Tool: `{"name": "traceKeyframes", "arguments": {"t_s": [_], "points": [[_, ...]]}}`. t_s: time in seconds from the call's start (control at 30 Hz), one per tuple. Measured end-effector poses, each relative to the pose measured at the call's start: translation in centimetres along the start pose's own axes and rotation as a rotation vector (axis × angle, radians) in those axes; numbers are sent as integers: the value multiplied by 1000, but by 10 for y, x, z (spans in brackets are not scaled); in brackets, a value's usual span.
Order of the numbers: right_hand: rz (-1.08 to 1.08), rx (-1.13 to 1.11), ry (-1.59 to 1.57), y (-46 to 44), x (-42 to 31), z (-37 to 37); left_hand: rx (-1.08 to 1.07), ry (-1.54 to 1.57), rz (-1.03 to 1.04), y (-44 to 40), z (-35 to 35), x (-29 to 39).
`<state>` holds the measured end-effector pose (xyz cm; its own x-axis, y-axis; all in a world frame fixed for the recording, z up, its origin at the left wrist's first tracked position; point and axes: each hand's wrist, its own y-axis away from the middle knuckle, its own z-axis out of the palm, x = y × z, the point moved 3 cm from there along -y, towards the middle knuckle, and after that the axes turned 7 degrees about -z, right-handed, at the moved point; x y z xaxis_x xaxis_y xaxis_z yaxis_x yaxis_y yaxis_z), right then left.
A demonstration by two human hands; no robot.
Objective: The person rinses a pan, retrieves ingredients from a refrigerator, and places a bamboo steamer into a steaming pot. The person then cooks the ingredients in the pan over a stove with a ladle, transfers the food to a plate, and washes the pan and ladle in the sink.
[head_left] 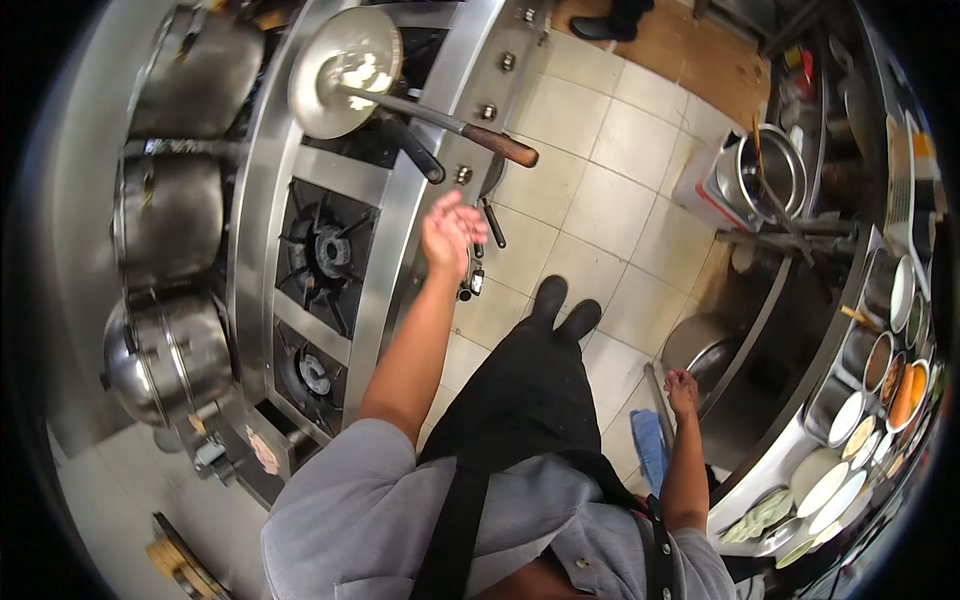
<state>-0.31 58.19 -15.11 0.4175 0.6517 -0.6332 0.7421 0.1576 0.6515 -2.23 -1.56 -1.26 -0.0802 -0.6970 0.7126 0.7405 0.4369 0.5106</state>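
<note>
My left hand [453, 235] is raised at the front edge of the stove [395, 225], palm showing, fingers loosely spread and slightly blurred, holding nothing. Just beyond its fingertips, a long tool with a wooden handle [500, 145] rests across a round pan [345, 72] with a shiny, pale inside; the tool's far end is inside the pan. A black pan handle [412, 150] points toward the hand. My right hand [683, 392] hangs low by the counter on the right, fingers loosely bent, with nothing visible in it. A blue cloth [648, 447] is near its forearm.
Gas burners [330, 250] line the left, with large metal pots [170, 345] behind. On the right counter stand several food containers [880, 360] and white plates [838, 500]. A steel pot [760, 175] stands farther along, and a person's dark shoe [600, 28] shows on the floor.
</note>
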Motion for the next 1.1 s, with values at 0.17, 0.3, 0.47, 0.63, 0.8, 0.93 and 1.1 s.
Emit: {"name": "traceKeyframes", "arguments": {"t_s": [0.17,0.3,0.47,0.63,0.8,0.93,1.1], "points": [[61,-22,-2,14,5,32,217,-555,-612,-20,-31,-129],[230,45,-156,26,24,42,498,-394,-691,-94,-103,-202],[148,-27,-775,-86,-141,120,467,94,-562,-174,-130,-216],[-134,-923,-1785,-192,-408,183,572,224,-564,-192,-150,-229],[-307,-1376,-1755,-195,-454,149,472,297,-530,-199,-162,-243],[-184,-1320,-1389,-185,-475,130,789,-300,-573,-221,-223,-287],[-124,-1203,-1072,-180,-481,124,1212,-990,-494,-254,-282,-318]]}}
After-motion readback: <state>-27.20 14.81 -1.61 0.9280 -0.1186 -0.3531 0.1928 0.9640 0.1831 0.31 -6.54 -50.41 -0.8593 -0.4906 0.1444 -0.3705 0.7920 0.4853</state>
